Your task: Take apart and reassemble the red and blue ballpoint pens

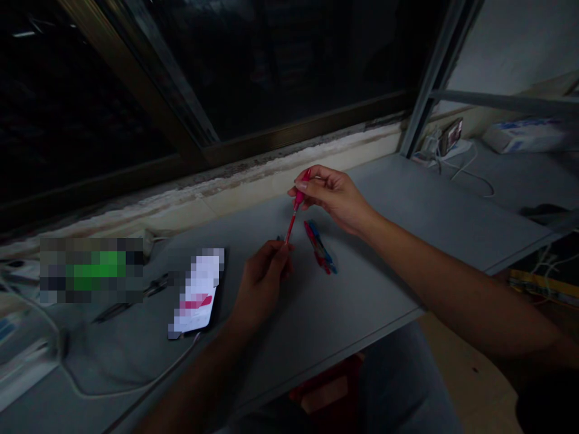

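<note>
I'm watching two hands at work, with twelve o'clock straight ahead of the person. The right arm comes in from four o'clock, and its hand [328, 196] is up high with the wrist bent. The right thumb and fingers are pinched tight on a pink pen piece [299, 198]. The left arm comes up from seven o'clock. The left hand [262, 277] is lower, and its thumb and fingers are closed on the bottom end of a thin red stick [291, 229]. The stick slants up between the hands to the pink pen piece.

I count one pink pen piece, one red stick and one bright phone [199, 295] at eight o'clock. At four o'clock, near the hands, I see at least two pens on the grey table [353, 313]: a red pen [313, 243] and a blue pen [324, 248], side by side.

The stick's top meets the pink pen piece's narrow end; I can't tell how far inside it goes. One blue and white box [525, 134] sits at two o'clock; I can't see what it holds.
</note>
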Demonstrator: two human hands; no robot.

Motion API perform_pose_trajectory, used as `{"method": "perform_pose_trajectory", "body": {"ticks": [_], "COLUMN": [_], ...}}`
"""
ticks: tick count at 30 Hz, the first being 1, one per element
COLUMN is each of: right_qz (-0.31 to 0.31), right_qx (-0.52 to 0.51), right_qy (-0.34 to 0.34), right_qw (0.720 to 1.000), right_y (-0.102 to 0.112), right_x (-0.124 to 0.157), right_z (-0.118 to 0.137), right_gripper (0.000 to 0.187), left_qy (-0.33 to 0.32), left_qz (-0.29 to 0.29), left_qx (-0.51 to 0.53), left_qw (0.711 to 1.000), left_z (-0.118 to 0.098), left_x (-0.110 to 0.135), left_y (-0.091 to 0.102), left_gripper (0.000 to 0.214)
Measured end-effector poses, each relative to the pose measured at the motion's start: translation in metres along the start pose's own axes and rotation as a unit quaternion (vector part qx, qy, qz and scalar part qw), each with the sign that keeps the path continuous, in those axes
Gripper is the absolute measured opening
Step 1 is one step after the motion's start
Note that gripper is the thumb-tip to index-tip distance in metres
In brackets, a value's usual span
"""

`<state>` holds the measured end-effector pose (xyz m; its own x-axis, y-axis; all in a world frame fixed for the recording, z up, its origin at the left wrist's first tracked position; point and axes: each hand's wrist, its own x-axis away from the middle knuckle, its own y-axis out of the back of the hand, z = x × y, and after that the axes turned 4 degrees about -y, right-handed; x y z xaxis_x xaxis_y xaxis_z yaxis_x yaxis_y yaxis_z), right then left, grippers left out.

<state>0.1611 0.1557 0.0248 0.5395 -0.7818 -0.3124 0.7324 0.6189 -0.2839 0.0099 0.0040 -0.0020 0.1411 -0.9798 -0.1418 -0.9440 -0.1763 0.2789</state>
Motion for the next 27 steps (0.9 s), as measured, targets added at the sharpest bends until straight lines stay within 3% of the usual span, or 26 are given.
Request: {"method": "perform_pose_trajectory", "body": {"ticks": [16,19,25,27], "right_qz": [-0.031,-0.008,0.104,0.110], "right_qx": [0.026,0.018,0.064,0.067], "right_qy": [0.033,0.031,-0.037,-0.042], "right_qw": [0.999,0.999,0.992,0.991], "right_y": [0.000,-0.001,-0.006,-0.006], "right_x": [0.001,0.001,0.006,0.006], "right_z": [0.005,0.002,-0.006,-0.007], "right_gripper": [0.035,0.033,0.026,0.026], "left_qy": [-0.002,-0.002,-0.018,-0.025], "left_qz": [-0.012,-0.008,-0.018,-0.023], "left_qx": [-0.016,-0.027,-0.033,-0.043], "left_qw": [1.000,1.000,0.999,0.998], "left_z": [-0.002,-0.003,-0.003,-0.001], "left_x": [-0.001,-0.001,-0.001,-0.001], "left_y": [0.001,0.001,0.003,0.004], "left_gripper": [0.028,0.027,0.029,0.029]}}
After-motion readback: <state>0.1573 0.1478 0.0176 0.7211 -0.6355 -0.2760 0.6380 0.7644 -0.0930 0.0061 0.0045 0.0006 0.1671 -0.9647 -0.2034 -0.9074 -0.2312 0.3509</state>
